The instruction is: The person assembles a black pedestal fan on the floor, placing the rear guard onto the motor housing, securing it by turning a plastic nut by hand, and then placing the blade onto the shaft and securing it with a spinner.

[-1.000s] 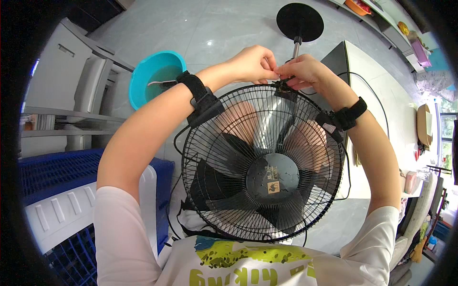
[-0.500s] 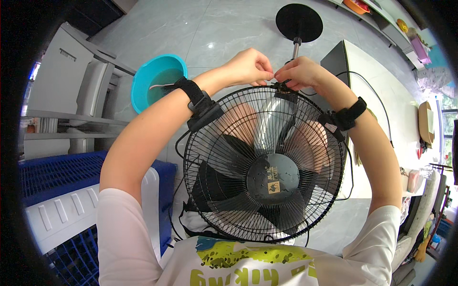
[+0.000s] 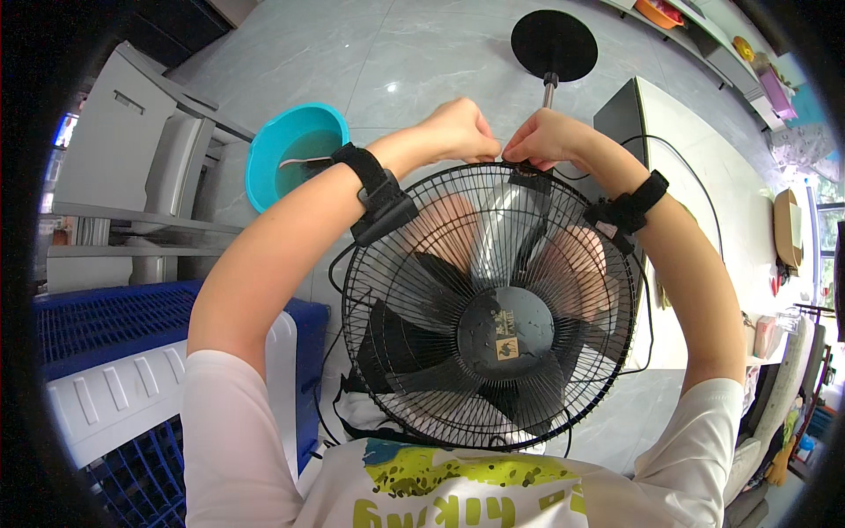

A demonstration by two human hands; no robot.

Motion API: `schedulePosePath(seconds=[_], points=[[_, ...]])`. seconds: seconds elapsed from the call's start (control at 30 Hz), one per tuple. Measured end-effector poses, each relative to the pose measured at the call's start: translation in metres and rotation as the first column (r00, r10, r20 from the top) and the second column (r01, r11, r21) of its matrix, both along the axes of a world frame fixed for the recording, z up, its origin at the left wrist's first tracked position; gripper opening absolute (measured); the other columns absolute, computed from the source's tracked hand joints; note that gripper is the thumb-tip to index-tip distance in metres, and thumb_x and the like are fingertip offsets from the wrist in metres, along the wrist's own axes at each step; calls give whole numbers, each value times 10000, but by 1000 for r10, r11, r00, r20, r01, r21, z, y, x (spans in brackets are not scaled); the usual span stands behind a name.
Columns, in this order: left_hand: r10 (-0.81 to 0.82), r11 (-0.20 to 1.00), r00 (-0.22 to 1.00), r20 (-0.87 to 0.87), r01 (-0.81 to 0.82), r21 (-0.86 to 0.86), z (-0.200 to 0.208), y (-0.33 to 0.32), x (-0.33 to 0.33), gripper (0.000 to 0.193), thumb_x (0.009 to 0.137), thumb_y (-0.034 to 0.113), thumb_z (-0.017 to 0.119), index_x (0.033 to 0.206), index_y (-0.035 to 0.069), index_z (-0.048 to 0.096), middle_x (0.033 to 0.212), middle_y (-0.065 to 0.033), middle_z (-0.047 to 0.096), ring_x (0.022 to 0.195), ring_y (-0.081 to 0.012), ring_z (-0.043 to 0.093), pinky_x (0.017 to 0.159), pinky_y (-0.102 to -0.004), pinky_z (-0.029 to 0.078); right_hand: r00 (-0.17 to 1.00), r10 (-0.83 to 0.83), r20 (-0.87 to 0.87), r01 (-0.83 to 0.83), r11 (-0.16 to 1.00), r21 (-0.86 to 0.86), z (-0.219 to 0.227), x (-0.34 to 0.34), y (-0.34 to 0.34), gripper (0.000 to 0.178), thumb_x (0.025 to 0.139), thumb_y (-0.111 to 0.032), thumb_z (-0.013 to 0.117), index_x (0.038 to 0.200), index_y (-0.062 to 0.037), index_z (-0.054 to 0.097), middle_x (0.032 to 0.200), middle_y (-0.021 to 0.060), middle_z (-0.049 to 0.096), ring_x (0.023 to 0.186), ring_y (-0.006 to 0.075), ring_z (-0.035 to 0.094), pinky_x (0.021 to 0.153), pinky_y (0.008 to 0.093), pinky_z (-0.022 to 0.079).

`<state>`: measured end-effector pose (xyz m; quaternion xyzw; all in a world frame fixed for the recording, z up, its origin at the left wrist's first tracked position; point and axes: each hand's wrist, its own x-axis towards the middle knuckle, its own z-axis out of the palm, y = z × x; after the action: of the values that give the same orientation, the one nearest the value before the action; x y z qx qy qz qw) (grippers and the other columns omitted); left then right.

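A round fan with a black wire grille [image 3: 504, 330] lies close to my body, facing up, with dark blades showing through and drops on its hub. At the far rim, my left hand [image 3: 459, 132] is closed, fingers curled and fingertips against the grille's edge. Just right of it, my right hand [image 3: 550, 139] pinches the same edge at a small dark clip-like part [image 3: 521, 165], mostly hidden by the fingers. Beyond, a metal pole [image 3: 549, 91] leads to a round black base [image 3: 554, 46]. Black straps with small boxes wrap both wrists.
A turquoise basin [image 3: 256, 167] holding water stands on the grey tiled floor at left. Nearer is a blue and white crate [image 3: 114, 387]. To the right stands a low white-topped cabinet [image 3: 695, 290] with a black cord [image 3: 704, 189] across it. A grey chair-like piece [image 3: 123, 132] is far left.
My left hand has shifted slightly away from the right hand, its fingers curling more. The right hand stays at the rim, its fingers closer to the clip-like part.
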<state>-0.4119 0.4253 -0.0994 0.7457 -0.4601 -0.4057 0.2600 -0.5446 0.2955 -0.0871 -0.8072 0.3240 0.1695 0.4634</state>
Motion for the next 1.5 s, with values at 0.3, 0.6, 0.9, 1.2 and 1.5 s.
schedulePosePath(seconds=[0.3, 0.6, 0.9, 1.2, 1.5], points=[[-17, 998, 999, 28, 16, 54, -4, -5, -3, 181, 745, 159, 702, 804, -8, 740, 702, -52, 666, 643, -101, 597, 621, -249, 490, 1000, -4, 23, 3, 1000, 23, -3, -2, -5, 210, 709, -172, 784, 869, -48, 727, 696, 22, 626, 565, 110, 554, 511, 252, 499], [-74, 997, 992, -104, 75, 3, -8, -2, 4, 191, 781, 152, 687, 876, -2, 745, 740, -53, 677, 665, -99, 589, 637, -241, 488, 1000, -4, 23, 3, 1000, 18, 3, -3, -2, 192, 722, -167, 781, 871, -60, 723, 747, 12, 644, 618, 102, 565, 552, 248, 506], [-97, 994, 988, -124, 102, 33, -9, -3, 5, 221, 812, 184, 709, 934, 2, 737, 809, -61, 693, 725, -112, 615, 680, -250, 511, 1000, -13, 23, 13, 999, 29, 2, -6, -1, 160, 735, -165, 766, 865, -78, 730, 753, 4, 646, 621, 102, 564, 550, 242, 502], [-86, 993, 979, -184, 99, 61, -7, -4, 6, 225, 829, 190, 717, 974, 18, 716, 877, -52, 696, 774, -108, 631, 717, -238, 518, 999, -12, 44, 11, 1000, 25, 2, -7, -2, 144, 740, -153, 760, 850, -67, 725, 748, 7, 643, 610, 103, 559, 544, 237, 502], [-45, 995, 969, -242, 66, 77, 1, -2, 3, 216, 832, 181, 716, 994, 41, 697, 876, -26, 693, 780, -79, 618, 712, -212, 504, 1000, -2, 21, 2, 1000, 17, 4, -6, -2, 173, 736, -174, 785, 865, -73, 729, 804, 21, 663, 699, 119, 592, 608, 258, 528]])
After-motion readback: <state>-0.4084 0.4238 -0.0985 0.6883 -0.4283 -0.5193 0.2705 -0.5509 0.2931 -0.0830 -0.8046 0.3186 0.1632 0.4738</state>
